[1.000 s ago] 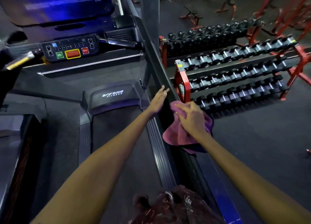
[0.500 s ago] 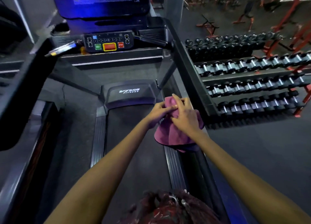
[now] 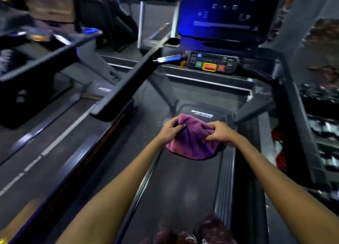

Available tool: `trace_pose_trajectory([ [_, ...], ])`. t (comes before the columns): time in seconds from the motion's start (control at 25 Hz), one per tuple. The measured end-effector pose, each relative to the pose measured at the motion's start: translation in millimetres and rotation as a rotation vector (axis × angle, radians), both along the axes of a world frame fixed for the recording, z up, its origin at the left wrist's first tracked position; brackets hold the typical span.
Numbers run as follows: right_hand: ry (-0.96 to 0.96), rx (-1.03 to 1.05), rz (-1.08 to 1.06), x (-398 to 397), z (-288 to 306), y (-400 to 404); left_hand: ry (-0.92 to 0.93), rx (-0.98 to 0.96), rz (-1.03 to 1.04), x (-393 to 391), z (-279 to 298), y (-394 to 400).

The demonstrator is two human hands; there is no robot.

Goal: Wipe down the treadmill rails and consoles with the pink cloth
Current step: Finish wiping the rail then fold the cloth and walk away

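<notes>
Pink cloth (image 3: 192,143) bunched in your left hand (image 3: 170,129) and right hand (image 3: 221,132) grips could slip onto the belt (image 3: 183,188) if either loosens

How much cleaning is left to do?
Nothing shows as finished; clean and unwiped surfaces look alike. Right now both the left hand and right hand grip the pink cloth above the belt, touching no rail. The left rail and console look still to come.
</notes>
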State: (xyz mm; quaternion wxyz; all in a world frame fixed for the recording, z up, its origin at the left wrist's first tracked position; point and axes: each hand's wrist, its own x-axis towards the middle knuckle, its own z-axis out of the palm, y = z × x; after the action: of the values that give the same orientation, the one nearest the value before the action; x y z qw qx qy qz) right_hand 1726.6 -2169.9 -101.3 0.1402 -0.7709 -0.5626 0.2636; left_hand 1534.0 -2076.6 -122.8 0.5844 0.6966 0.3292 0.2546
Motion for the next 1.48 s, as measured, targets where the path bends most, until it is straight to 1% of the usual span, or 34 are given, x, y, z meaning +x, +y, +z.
trace_pose_trajectory([
  [0.08, 0.116, -0.028, 0.105, -12.4, -1.2, 33.0, 0.006, 0.025, 0.15, -29.0, -6.1, 10.3],
  [0.16, 0.163, -0.034, 0.254, -30.1, -3.0, 66.2, -0.005, 0.038, 0.323, -60.8, -8.3, 13.2],
  [0.28, 0.305, -0.001, 0.469, -73.2, -2.7, 105.2, -0.006, 0.046, 0.613, -109.5, -6.9, 5.5],
  [0.32, 0.364, 0.032, 0.501, -91.9, -2.8, 113.7, -0.01, 0.038, 0.712, -125.2, -4.7, -0.9],
  [0.36, 0.469, 0.049, 0.489, -110.7, -4.4, 120.7, -0.022, 0.028, 0.813, -140.2, -2.3, -8.2],
  [0.4, 0.656, 0.04, 0.455, -129.7, -8.7, 125.5, -0.044, 0.018, 0.919, -155.0, -1.6, -16.4],
  [0.44, 0.885, -0.039, 0.386, -148.3, -16.1, 128.3, -0.076, 0.007, 1.033, -169.5, -0.7, -26.3],
  [0.48, 1.118, -0.161, 0.302, -166.1, -20.0, 127.8, -0.125, -0.01, 1.138, -181.5, 0.9, -36.3],
  [0.52, 1.267, -0.302, 0.235, -183.7, -22.0, 124.1, -0.16, -0.023, 1.234, -193.3, 1.3, -46.3],
  [0.56, 1.346, -0.425, 0.234, -204.0, -25.0, 118.2, -0.18, -0.026, 1.337, -205.6, 1.4, -60.5],
  [0.64, 1.334, -0.526, 0.403, -246.4, -24.1, 98.7, -0.169, -0.022, 1.514, -229.4, 0.2, -92.2],
  [0.68, 1.253, -0.529, 0.541, -269.7, -24.3, 87.1, -0.145, -0.016, 1.593, -242.5, -2.0, -109.3],
  [0.76, 1.035, -0.477, 0.74, -317.9, -26.1, 62.9, -0.067, -0.017, 1.738, -269.5, -6.6, -144.8],
  [0.84, 0.924, -0.432, 0.836, -362.5, -33.5, 44.7, 0.011, -0.03, 1.852, -297.7, -10.1, -183.8],
  [0.96, 0.909, -0.436, 0.938, -433.5, -36.8, 19.1, 0.118, -0.029, 2.013, -337.7, -10.6, -240.8],
  [1.0, 0.903, -0.429, 1.003, -456.7, -35.1, 6.6, 0.203, -0.043, 2.065, -349.4, -10.9, -260.3],
  [1.08, 0.874, -0.397, 1.128, -502.2, -35.8, -21.5, 0.447, -0.099, 2.171, -370.9, -13.2, -298.3],
  [1.12, 0.867, -0.385, 1.18, -525.8, -38.8, -36.7, 0.533, -0.114, 2.22, -381.6, -15.0, -316.6],
  [1.2, 0.839, -0.39, 1.247, -563.5, -42.4, -66.2, 0.589, -0.117, 2.292, -398.5, -18.1, -349.4],
  [1.36, 0.822, -0.378, 1.394, -647.3, -48.4, -131.8, 0.66, -0.185, 2.429, -448.2, -22.8, -421.1],
  [1.48, 0.839, -0.392, 1.442, -697.1, -50.2, -179.0, 0.72, -0.222, 2.491, -480.3, -18.5, -463.2],
])
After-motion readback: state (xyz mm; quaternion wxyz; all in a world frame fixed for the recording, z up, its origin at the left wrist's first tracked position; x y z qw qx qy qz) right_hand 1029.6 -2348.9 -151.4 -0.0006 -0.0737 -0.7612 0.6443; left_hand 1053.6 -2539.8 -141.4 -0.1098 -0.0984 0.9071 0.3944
